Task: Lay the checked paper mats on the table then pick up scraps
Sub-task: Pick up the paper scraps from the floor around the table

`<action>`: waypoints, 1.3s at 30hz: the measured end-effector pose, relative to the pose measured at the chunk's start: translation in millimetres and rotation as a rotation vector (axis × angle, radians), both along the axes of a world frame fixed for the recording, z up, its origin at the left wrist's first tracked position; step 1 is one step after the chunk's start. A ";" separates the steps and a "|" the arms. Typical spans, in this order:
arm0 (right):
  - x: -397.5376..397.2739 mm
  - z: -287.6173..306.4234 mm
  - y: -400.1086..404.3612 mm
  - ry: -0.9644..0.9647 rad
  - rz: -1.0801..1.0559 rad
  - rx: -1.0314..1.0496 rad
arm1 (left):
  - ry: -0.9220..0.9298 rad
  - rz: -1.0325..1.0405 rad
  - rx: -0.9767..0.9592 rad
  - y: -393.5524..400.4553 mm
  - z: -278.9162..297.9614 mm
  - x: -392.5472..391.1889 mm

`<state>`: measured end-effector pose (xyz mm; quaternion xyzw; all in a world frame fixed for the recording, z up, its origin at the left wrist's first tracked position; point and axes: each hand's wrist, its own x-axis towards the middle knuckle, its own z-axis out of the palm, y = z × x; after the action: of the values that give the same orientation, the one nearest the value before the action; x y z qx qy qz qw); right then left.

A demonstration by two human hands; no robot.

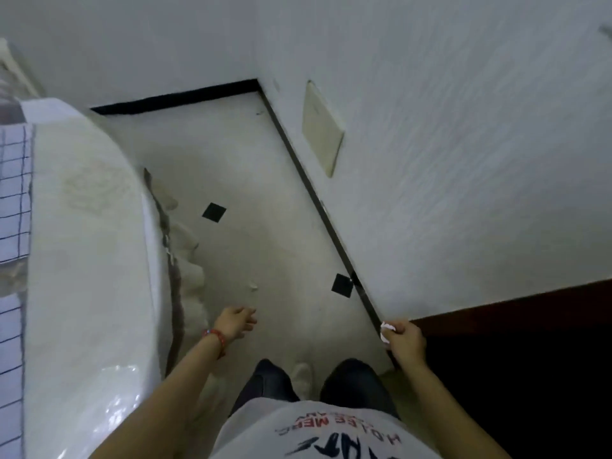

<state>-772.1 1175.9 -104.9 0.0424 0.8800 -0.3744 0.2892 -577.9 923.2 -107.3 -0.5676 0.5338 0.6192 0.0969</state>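
I look down at a pale floor between a covered table and a wall. Checked paper mats (15, 190) lie on the white tablecloth (89, 246) at the far left edge. A small white scrap (253, 287) lies on the floor just beyond my left hand (235, 323), which hangs with its fingers apart and holds nothing. At the right, by the wall's dark baseboard, my right hand (405, 342) is closed around crumpled white paper scraps (385, 330).
The round table with its draped cloth fills the left side. The white wall (463, 160) with a beige plate (321, 127) bounds the right. Two black floor tiles (214, 212) mark the pale floor. A dark wooden surface (516, 376) lies at lower right.
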 end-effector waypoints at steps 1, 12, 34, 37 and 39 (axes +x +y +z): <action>-9.1 -0.9 -12.0 0.001 0.000 0.006 | 0.009 0.010 -0.007 -13.8 1.9 -9.8; -103.8 -32.7 -199.0 -0.079 0.260 0.037 | -0.101 0.207 -0.009 -148.0 -33.8 -62.4; -109.7 -282.4 -347.1 -0.343 0.401 0.154 | -0.442 -0.066 0.058 -235.1 -298.5 -122.1; -116.2 -348.6 -352.7 -0.339 0.490 0.184 | -0.452 -0.152 0.052 -232.4 -369.0 -127.6; -123.4 -393.9 -356.5 -0.341 0.535 0.187 | -0.455 -0.218 0.047 -230.9 -417.7 -130.8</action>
<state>-895.5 819.4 -498.8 -0.1017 0.8294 -0.1900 0.5155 -708.8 692.3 -525.0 -0.6290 0.5418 0.4737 0.2939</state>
